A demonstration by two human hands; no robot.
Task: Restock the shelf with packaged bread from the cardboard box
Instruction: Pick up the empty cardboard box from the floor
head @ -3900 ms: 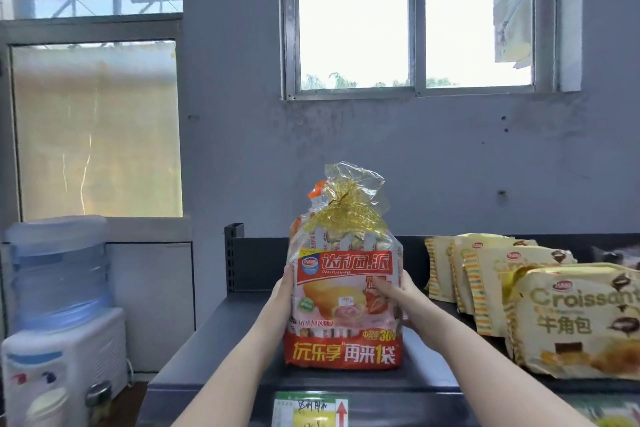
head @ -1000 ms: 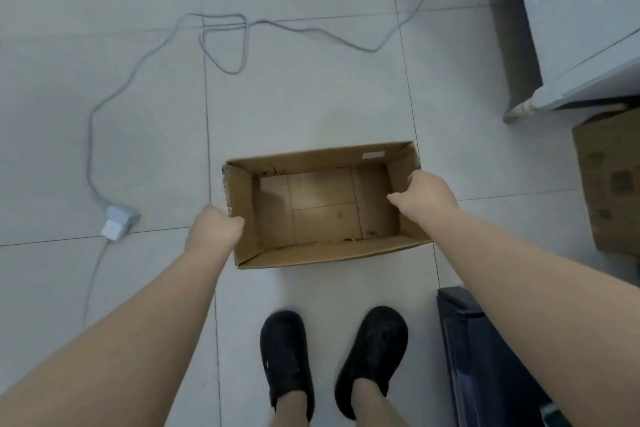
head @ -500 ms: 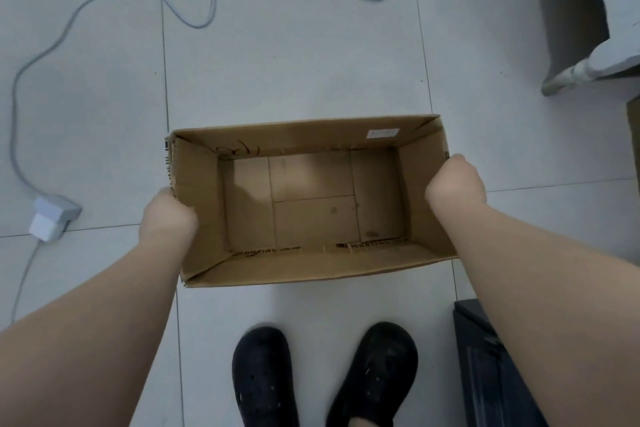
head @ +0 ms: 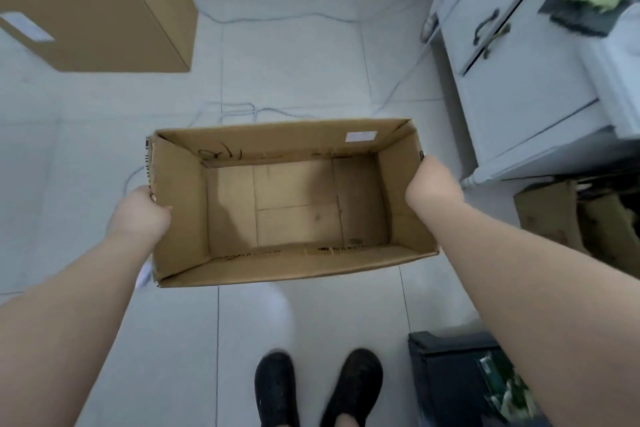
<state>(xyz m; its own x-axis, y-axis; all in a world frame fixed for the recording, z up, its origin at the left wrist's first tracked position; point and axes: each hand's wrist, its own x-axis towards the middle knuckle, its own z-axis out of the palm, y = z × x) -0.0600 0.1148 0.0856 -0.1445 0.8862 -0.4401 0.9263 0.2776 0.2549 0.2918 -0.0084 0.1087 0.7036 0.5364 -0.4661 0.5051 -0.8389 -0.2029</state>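
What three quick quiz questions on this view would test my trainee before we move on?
1. True or false: packaged bread lies inside the cardboard box.
2. Which hands grip the box? A) left hand only B) right hand only C) both, one at each short end
3. Fill in: beyond the held box, at upper left, stands a larger closed ____.

Key: 1. False, only its bare bottom shows. 2. C. 3. Cardboard box.
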